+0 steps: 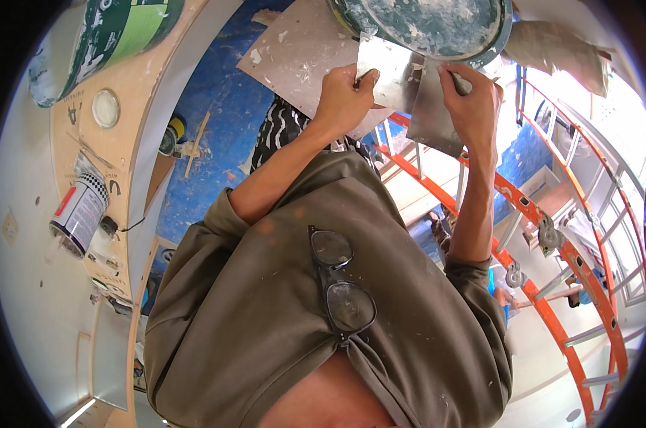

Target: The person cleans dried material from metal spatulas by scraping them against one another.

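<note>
My left hand (347,99) grips a broad, shiny metal scraper blade (390,67), with the thumb pressed on its face. In my right hand (472,99) is a second flat metal scraper (434,115), its plate slanting down towards me. The two plates meet or overlap between my hands; which edge touches which is hard to tell. Just beyond them is the dark green round top of a bucket (430,24), smeared with dried white compound. Under my left hand lies a pale, spattered board (301,48).
An orange ladder (548,315) stands close on my right. To the left, a plywood surface (125,96) bears a paint can (82,211), a round white lid (106,108) and a green bucket (125,32). Blue sheeting (194,182) covers the floor. Other people (499,291) are partly visible beyond the ladder.
</note>
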